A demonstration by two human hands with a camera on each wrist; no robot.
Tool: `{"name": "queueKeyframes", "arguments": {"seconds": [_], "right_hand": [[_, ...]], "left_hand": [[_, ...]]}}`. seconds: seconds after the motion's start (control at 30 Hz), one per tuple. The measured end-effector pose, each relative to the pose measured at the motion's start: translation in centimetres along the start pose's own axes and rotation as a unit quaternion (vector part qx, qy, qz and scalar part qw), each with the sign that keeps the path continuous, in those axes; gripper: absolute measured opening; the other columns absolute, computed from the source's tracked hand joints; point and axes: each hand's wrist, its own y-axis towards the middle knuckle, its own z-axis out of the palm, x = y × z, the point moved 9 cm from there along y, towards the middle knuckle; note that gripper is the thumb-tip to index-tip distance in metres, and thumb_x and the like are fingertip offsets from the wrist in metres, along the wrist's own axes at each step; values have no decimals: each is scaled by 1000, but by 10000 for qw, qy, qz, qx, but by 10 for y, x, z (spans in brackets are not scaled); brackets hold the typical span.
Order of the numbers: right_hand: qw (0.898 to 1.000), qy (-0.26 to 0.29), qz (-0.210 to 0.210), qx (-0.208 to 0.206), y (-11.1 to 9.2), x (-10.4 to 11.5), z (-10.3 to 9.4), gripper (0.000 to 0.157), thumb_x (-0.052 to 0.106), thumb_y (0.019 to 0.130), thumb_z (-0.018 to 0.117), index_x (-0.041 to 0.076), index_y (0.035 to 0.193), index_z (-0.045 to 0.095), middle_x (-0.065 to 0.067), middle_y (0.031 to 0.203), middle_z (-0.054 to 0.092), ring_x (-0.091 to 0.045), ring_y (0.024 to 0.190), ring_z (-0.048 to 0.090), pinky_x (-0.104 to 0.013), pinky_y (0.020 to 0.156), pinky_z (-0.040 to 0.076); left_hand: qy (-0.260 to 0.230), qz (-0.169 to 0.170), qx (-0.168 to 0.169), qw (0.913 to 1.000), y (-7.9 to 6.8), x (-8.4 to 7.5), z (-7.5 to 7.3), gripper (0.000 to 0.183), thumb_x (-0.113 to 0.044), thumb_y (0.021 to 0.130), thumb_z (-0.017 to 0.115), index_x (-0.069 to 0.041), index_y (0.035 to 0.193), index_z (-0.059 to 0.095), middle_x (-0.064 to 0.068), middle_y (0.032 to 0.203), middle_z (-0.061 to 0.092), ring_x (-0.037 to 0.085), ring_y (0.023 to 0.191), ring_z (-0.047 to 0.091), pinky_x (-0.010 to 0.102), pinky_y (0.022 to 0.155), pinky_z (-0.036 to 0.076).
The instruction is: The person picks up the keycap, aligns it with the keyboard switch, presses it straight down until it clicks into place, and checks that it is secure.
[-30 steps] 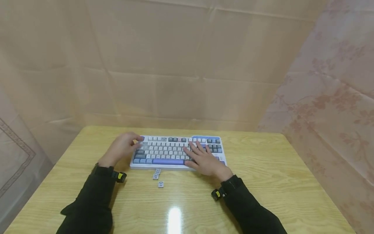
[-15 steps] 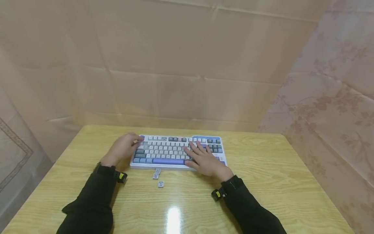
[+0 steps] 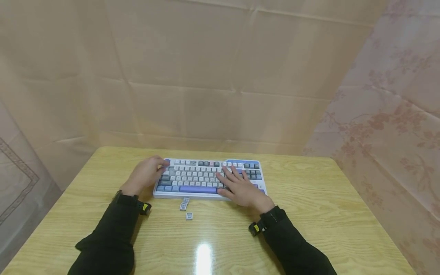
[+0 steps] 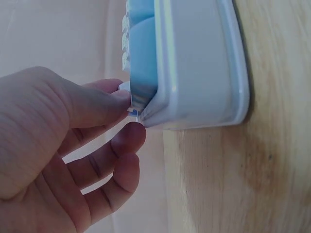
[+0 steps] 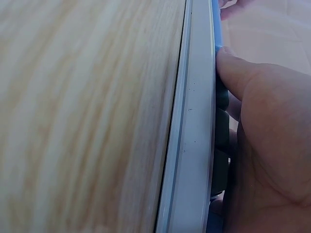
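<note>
A white keyboard [image 3: 201,196] with white, grey, blue and purple keys lies on the table. At its far left corner my left hand [image 3: 144,173] pinches a small keycap [image 4: 125,86] between thumb and fingers; the fingers mostly cover it. In the left wrist view the thumb lies against the end of the blue key row, and the lower fingers curl loosely beneath. My right hand [image 3: 240,190] rests on the keyboard's right half, fingers spread over the keys. Its thumb [image 5: 233,73] lies along the front edge in the right wrist view.
Three loose keycaps lie in front of the keyboard: one keycap [image 3: 186,200] at its front edge, another keycap [image 3: 183,207] just below, and a third keycap [image 3: 189,216] nearer. The wooden table [image 3: 309,214] meets a beige cloth [image 3: 206,95] behind.
My left wrist and sleeve have shifted slightly to the right, while the fingers stay at the keyboard's far left corner. The right hand and the loose keycaps keep their places.
</note>
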Motion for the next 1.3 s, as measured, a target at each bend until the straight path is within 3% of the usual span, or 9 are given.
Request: {"name": "queueKeyframes", "arguments": {"seconds": [0.6,0.87,1.3], "right_hand": [[10000,-30,-28,46,2,2,1,62,51,100,31,20,152,18,-11,158,8,-35,142,0,-59,108,2],[10000,-77,-3,52,2,0,2,62,52,99,30,21,152,18,-11,158,8,-35,142,1,-59,108,3],[9996,-100,218,140,1,2,0,62,52,99,30,23,152,18,-11,158,10,-34,142,2,-57,109,5]], "left_hand": [[64,-194,45,9998,0,1,0,21,-5,87,65,-3,107,71,16,109,65,33,102,59,50,86,47],[123,-155,-10,9998,0,-3,0,20,-3,85,65,-2,105,72,15,104,66,31,96,61,48,81,49],[312,-117,-24,9994,1,-17,4,23,1,86,61,-3,105,72,14,105,68,31,100,61,49,89,47]]}}
